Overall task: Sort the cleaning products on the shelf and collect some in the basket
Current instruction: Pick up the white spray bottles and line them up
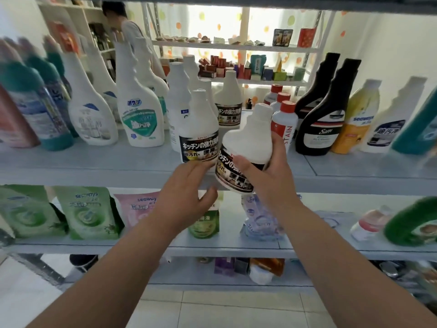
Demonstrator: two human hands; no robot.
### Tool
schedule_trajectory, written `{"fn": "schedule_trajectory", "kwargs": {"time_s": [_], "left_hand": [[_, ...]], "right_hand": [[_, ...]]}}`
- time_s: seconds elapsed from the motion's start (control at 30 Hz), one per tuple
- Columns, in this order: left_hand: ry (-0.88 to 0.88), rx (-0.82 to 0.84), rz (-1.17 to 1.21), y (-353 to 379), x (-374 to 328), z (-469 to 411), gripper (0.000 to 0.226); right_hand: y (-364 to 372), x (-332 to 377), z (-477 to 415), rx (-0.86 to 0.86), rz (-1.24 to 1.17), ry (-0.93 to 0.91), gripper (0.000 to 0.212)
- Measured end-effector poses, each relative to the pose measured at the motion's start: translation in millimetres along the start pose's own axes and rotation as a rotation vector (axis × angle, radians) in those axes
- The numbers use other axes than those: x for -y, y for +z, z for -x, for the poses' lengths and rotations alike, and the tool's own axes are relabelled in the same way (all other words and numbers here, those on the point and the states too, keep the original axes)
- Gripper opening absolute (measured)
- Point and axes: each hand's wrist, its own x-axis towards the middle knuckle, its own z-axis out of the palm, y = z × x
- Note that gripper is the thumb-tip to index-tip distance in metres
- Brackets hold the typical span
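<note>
My right hand grips a white bottle with a black label, tilted left, in front of the upper shelf. A matching bottle stands upright on that shelf just to its left. My left hand is spread with relaxed fingers, fingertips at the base of the standing bottle. A third matching bottle stands further back. No basket is in view.
White spray bottles and teal bottles fill the shelf's left; black bottles, a yellow bottle and red-capped bottles stand right. Refill pouches line the lower shelf. A person stands behind the rack.
</note>
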Motion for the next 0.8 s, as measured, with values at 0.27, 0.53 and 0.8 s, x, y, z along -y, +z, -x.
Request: {"fn": "schedule_trajectory", "kwargs": {"time_s": [0.27,0.53,0.8], "left_hand": [[0.118,0.058,-0.339,15.3,33.0,11.1,0.060],[0.174,-0.041,-0.361,26.2,42.5,10.2,0.055],[0.168,-0.168,-0.326,36.1,44.7,10.5,0.050]], "right_hand": [[23.4,-26.5,-45.2,-0.125,0.257,-0.036,0.073],[36.1,-50.6,-91.1,-0.250,0.404,-0.001,0.079],[49.9,-55.0,-134.5,-0.193,0.576,0.114,0.077]]}}
